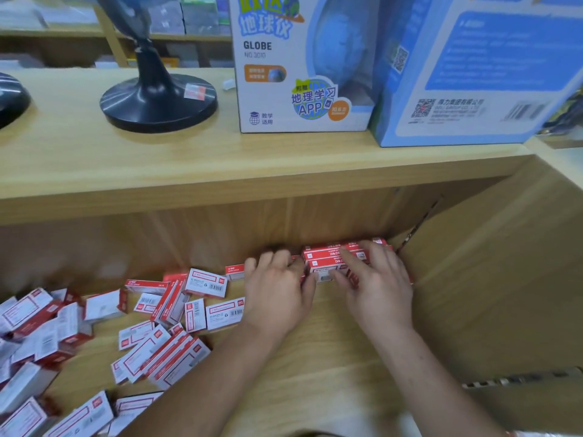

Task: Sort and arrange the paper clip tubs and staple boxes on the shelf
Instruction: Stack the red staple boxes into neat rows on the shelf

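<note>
Loose staple boxes (157, 351) lie scattered across the left of the lower shelf (315, 357). Just right of them the left hand (277, 291) lies palm down with its fingers spread and nearly straight, its thumb side against the left end of a neat stack of staple boxes (328, 258) in the back right corner. The right hand (378, 288) rests flat on top of that stack, fingers extended, gripping nothing.

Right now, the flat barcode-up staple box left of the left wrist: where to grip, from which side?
Probably best from above: pinch the staple box across its long edges, fingers on the far edge, thumb on the near. It lies flat with bare shelf along both edges. An upright box butts its left end, and the left hand overlaps its right.
</note>
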The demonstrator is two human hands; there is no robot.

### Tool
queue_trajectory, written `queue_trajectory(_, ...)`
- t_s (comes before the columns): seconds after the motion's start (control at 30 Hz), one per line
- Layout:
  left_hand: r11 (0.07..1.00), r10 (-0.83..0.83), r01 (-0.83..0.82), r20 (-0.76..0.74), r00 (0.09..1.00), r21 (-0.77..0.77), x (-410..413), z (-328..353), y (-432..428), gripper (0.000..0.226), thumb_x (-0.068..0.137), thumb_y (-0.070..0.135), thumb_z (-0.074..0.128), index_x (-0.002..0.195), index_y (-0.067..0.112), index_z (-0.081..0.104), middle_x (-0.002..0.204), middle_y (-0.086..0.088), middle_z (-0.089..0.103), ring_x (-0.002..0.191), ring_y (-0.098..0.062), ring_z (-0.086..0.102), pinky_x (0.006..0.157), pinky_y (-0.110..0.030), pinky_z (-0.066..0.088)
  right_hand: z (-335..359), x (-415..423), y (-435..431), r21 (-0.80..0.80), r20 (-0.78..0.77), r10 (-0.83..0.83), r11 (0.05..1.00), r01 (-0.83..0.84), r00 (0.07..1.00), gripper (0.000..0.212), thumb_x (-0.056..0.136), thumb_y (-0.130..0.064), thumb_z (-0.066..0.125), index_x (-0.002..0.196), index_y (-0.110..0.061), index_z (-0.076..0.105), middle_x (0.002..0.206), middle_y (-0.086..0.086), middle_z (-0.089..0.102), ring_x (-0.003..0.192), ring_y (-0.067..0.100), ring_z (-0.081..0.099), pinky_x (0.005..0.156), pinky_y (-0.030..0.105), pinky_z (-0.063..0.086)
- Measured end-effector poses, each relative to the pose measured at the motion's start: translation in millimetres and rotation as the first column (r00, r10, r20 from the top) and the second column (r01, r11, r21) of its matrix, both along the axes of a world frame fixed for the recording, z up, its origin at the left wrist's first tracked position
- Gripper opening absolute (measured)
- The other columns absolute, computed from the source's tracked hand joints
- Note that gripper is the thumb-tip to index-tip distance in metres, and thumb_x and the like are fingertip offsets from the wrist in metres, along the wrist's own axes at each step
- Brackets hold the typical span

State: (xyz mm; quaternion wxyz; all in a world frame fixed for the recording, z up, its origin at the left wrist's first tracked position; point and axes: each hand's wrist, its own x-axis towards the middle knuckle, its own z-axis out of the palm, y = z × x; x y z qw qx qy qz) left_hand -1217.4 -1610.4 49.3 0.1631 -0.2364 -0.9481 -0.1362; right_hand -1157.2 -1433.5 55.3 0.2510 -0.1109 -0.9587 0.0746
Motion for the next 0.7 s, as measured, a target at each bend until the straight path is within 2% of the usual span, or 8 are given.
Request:
queue_trajectory(0.23, 0.990, -0.016, 0.009, -0.053, 0.998, -0.143, 7, 7, 9, 0.031, 0.094, 0.043, 0.054, 0.095, 0.018, 0.072, 0.092, -0.002, 0.056, 0.087, -0.027, 0.053, 0.073, -0.042, 0.035, 1, 0, -2, 0.021, -0.028, -0.015, 1.000, 0.016, 0.999, 0.040, 0.078, -0.043, 0.081, 0.112, -0.024, 0.075, 0.114, 0.005, 0.065, 0.107, 0.031, 0.059, 0.093, 0.046, 0.050)
queue_trajectory(0.4, 0.988, -0.013, 0.006, -0.044, 0.999, -0.154, 9, 6, 8, 0.030, 0.095, 0.041, 0.054, 0.097, 0.017, 0.072, 0.095, -0.002, 0.056, 0.089, -0.026, 0.053, 0.074, -0.041, 0.036, 2, 0, -5, 0.038, -0.038, -0.023, 0.999, 0.024, 0.999, 0.036, 0.078, -0.044, 0.080, 0.108, -0.025, 0.077, 0.113, 0.005, 0.066, 0.105, 0.032, 0.059, 0.091, 0.044, 0.050)
queue_trajectory(0.53, 0.997, -0.054, 0.054, -0.005, 0.999, -0.048, 10, 12, -7, 0.034, 0.090, 0.049, 0.056, 0.096, 0.020, 0.073, 0.094, 0.000, 0.058, 0.089, -0.026, 0.055, 0.073, -0.040, 0.041, 10, 9, -9, 0.012, -0.011, 0.003, 1.000, -0.003, 1.000, 0.040, 0.081, -0.045, 0.076, 0.114, -0.022, 0.074, 0.118, 0.003, 0.065, 0.110, 0.029, 0.059, 0.097, 0.044, 0.047)
queue_trajectory(0.7, 0.973, -0.146, 0.138, 0.032, 0.989, 0.186, 35, 30, -63, 0.024, 0.092, 0.036, 0.063, 0.103, 0.017, 0.072, 0.108, 0.001, 0.060, 0.099, -0.024, 0.055, 0.079, -0.039, 0.049, 31, 28, -43, -0.069, -0.091, 0.173, 0.981, -0.179, 0.981, 0.025, 0.085, -0.034, 0.074, 0.104, -0.019, 0.076, 0.111, 0.000, 0.066, 0.104, 0.026, 0.063, 0.085, 0.040, 0.053)
